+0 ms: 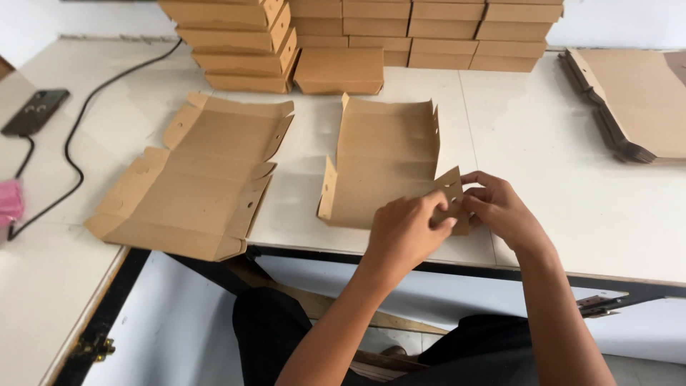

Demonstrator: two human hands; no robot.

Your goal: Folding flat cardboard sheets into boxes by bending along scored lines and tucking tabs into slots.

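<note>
Folding up the near right corner of the flat box blank [382, 168], dead centre on the white table [572, 186]. My left hand [404, 232] pinches the corner flap [451, 193] from 7 o'clock, fingers clenched on the card. My right hand [500, 207] grips the same flap from 3 o'clock, fingertips curled round its edge. Both wrists angle inward. Next bit probably needs the tab tucked in without creasing it. Another opened blank [196, 179] sits at 9 o'clock, finished boxes [357, 36] stacked at 12.
</note>
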